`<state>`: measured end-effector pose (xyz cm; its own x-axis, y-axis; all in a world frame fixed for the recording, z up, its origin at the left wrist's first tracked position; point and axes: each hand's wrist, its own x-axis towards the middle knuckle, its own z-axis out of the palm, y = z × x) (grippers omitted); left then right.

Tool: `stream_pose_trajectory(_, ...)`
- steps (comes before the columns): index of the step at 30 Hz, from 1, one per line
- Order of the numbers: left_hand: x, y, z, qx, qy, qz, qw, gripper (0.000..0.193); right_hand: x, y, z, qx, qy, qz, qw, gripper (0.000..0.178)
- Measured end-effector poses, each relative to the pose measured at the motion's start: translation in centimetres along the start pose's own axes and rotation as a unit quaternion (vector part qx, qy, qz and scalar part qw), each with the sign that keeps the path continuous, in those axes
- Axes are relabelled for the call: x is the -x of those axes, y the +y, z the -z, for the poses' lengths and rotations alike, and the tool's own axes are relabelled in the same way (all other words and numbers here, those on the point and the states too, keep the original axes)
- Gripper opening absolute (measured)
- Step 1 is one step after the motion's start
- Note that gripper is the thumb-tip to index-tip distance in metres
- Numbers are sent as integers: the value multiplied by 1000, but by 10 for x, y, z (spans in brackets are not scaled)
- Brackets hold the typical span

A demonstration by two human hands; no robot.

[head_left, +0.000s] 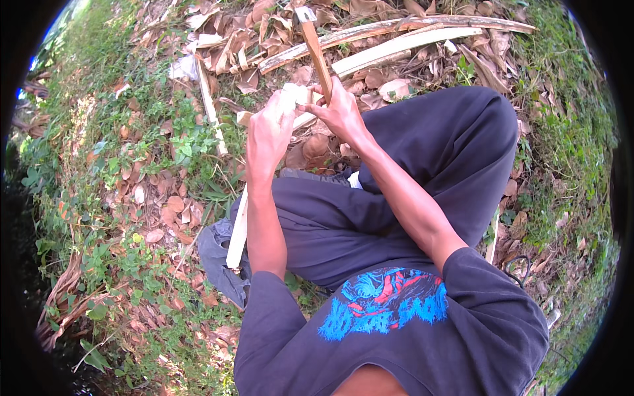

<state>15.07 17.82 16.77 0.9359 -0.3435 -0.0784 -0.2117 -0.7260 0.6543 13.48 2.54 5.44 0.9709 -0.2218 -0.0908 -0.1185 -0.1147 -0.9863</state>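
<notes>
Fingers of the right hand (340, 113) are wrapped round the lower part of a brown wooden handle (316, 56), which slants up and away to a metal-looking end. Gripped that low, most of its length stands out beyond the knuckles, probably because the low hold brings this hand right beside the other one. Those of the left hand (272, 124) appear clamped on a pale piece of wood (298, 94), though glare blurs its outline and I cannot tell exactly how each finger lies. Meeting just past the folded legs, the two hands sit close together, which likely lets one steady the wood against the other.

Crossed legs in dark trousers (456, 135) leave both forearms room to reach forward over them. Beside the left forearm a pale strip (238, 231) slopes down over a grey item (221, 254), perhaps cloth or a shoe; whether it joins the held piece is hidden. Farther out, a long curved strip (396, 28) and a shorter pale length (409, 50) lie side by side on dry leaves, within easy reach, it seems. Another thin stick (210, 109) lies on the ground to the left.
</notes>
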Motion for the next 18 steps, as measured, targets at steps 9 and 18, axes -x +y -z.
stream_pose_trajectory(9, -1, 3, 1, -41, -18, 19, 999, 49, 0, -1, 2, -9, -5, -5, 1000, 55)
stream_pose_trajectory(18, -5, -2, -5, -43, -9, -13, 999, 31, -1, 1, 2, 29, 6, 2, 1000, 59)
